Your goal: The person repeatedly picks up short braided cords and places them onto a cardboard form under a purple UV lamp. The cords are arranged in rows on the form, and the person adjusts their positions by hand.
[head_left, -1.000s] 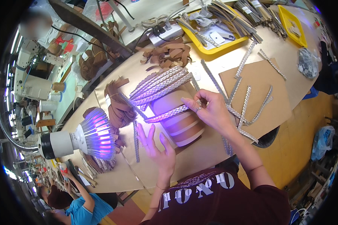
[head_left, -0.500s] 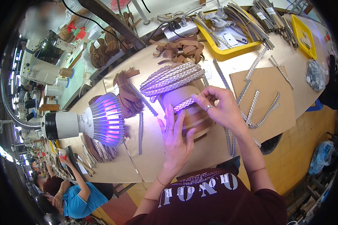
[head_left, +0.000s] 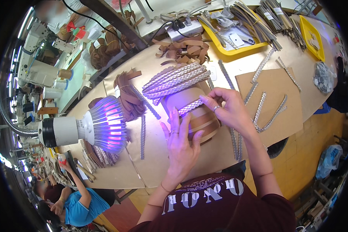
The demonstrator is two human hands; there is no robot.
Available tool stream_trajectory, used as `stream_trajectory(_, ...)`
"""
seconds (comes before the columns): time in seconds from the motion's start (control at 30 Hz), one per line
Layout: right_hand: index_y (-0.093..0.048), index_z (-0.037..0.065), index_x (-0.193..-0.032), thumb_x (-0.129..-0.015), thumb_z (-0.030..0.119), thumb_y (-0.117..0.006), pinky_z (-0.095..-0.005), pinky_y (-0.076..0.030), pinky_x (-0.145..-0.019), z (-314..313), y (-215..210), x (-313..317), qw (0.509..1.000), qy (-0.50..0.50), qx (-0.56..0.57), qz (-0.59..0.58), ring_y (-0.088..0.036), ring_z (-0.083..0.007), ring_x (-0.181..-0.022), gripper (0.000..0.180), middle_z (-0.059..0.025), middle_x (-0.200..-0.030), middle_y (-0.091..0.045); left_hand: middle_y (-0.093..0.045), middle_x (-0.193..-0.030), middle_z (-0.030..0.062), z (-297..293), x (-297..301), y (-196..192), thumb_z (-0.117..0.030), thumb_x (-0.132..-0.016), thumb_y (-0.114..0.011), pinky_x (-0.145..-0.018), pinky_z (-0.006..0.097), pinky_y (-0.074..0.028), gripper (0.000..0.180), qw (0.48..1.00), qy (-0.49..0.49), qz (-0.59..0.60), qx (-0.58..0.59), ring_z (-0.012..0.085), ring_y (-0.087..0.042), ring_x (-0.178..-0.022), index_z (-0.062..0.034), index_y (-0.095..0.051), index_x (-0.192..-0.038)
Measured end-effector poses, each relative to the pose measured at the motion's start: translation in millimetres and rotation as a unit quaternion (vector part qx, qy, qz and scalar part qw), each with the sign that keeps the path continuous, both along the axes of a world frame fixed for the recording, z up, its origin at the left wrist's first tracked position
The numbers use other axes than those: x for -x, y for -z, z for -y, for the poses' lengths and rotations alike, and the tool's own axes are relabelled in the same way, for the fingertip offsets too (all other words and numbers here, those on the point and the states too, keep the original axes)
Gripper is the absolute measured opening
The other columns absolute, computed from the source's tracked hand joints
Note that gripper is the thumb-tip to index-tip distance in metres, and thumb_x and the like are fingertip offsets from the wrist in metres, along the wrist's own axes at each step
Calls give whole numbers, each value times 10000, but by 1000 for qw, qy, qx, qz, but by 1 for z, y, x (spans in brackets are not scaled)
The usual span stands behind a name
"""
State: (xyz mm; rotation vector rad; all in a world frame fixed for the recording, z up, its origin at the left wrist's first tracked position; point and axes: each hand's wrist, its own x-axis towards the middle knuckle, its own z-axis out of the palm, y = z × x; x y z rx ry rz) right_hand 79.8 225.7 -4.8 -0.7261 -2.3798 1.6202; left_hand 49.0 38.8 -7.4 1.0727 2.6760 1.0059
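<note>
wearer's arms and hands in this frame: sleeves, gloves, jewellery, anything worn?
No gloves on either hand. The left hand has a ring on one finger and a thin band at the wrist. The right hand has a ring too. Both forearms are uncovered; short dark maroon sleeves start near the upper arms, part of a maroon shirt with pale block lettering.

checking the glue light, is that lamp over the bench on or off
On: the lamp glows purple and tints the braided strip.

Silver-white braided strips (head_left: 176, 80), tan leather piece (head_left: 200, 121), violet-glowing lamp (head_left: 104, 125), yellow tray (head_left: 236, 52), brown cardboard sheet (head_left: 272, 83)
</note>
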Motion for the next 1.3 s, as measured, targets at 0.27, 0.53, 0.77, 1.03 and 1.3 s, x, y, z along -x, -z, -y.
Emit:
stream_trajectory(0.27, -688, -6, -863, -918, 252, -694, -254, -449, -607, 0, 15, -2, 996, 4, 85, 38, -524, -55, -669, 264, -6, -727, -635, -300, -1524, 279, 2, 1, 3, -260, -891, -690, -1136, 637, -142, 606, 1000, 11, -11, 12, 450, -313, -1404, -38, -443, -1398)
stream_trajectory(0.53, -666, 16, -807, -894, 328, -694, -330, -359, -492, 3, 30, 4, 998, 18, 59, -12, -425, -132, -493, 325, -51, -537, -502, -301, -1521, 288, 2, 1, 1, -248, -884, -694, -1142, 623, -139, 605, 1000, 13, 5, 20, 444, -330, -1396, -21, -453, -1390)
stream_trajectory(0.77, -637, 32, -764, -881, 394, -697, -345, -366, -498, 2, 19, 1, 997, -1, 26, 73, -421, -171, -485, 385, -49, -521, -480, -348, -1502, 277, 3, 2, -2, -142, -867, -671, -1169, 582, -104, 546, 1000, 14, 15, 8, 409, -395, -1368, -13, -472, -1358)
stream_trajectory(1.03, -551, 70, -649, -864, 481, -714, -281, -348, -500, -11, 41, 5, 968, -66, 221, 102, -427, -80, -536, 491, 20, -553, -484, -355, -1501, 271, 4, 2, -1, -195, -888, -671, -1170, 552, -149, 540, 999, 17, 18, -33, 426, -380, -1374, -12, -474, -1356)
stream_trajectory(1.3, -657, 71, -849, -895, 347, -722, -194, -372, -564, 1, 28, 6, 985, -16, 168, 26, -484, -29, -638, 287, 56, -703, -578, -328, -1516, 273, 13, 7, -2, -274, -919, -643, -1173, 556, -103, 542, 998, 40, 17, -37, 414, -303, -1422, -41, -486, -1382)
